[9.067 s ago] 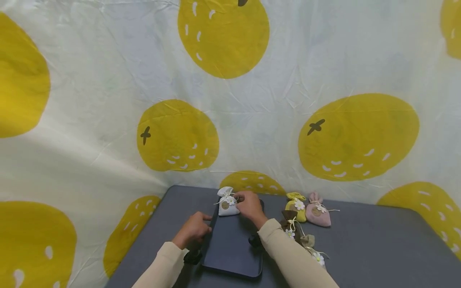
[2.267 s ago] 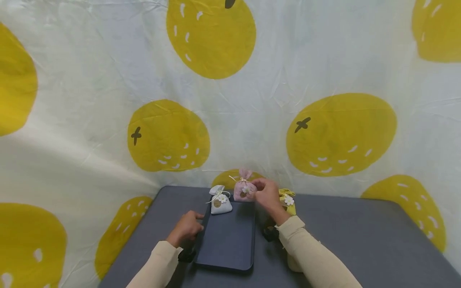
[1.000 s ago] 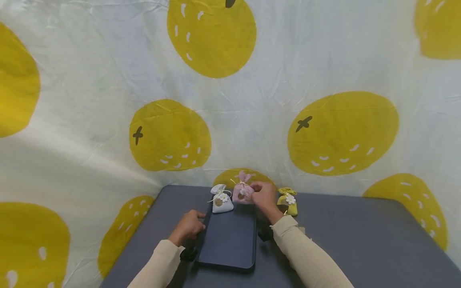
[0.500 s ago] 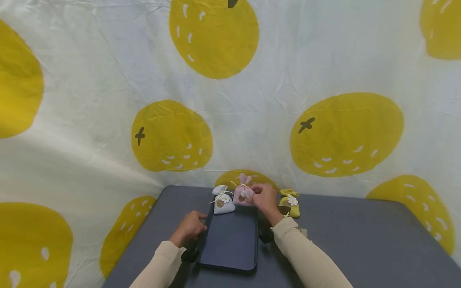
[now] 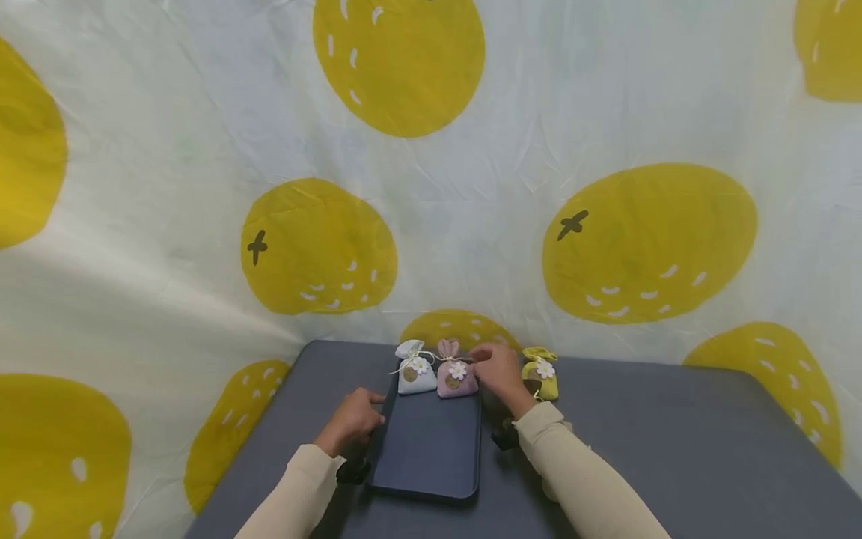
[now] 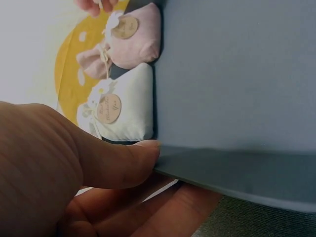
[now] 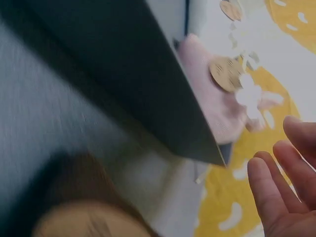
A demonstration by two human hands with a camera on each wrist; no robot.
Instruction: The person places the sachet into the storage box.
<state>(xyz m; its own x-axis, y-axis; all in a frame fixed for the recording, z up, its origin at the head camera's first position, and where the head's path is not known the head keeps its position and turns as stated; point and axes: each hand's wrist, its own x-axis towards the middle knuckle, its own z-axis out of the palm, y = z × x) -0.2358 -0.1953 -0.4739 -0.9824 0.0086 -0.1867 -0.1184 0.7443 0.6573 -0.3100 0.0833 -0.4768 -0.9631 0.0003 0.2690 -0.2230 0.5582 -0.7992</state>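
Observation:
My left hand point(image 5: 353, 421) pinches the left rim of a dark rectangular tray point(image 5: 426, 449), thumb inside and fingers outside in the left wrist view. At the tray's far end a white drawstring pouch point(image 5: 417, 376) with a flower and round tag lies beside a pink drawstring pouch point(image 5: 456, 380). Just right of the pink pouch is my right hand point(image 5: 500, 372); in the right wrist view its fingers point(image 7: 266, 182) are spread a little, apart from the pouch and holding nothing.
A yellow pouch point(image 5: 548, 384) stands right of the tray on the dark table point(image 5: 660, 434). A dark brown pouch point(image 5: 533, 386) is mostly hidden by the right arm, and a beige one peeks out below the sleeve. Behind hangs a cloth point(image 5: 485, 247) with yellow fruit prints.
The pink pouch, earlier held by my right hand above the tray's far end, now lies there, and that hand has let go. The left hand keeps its hold on the rim.

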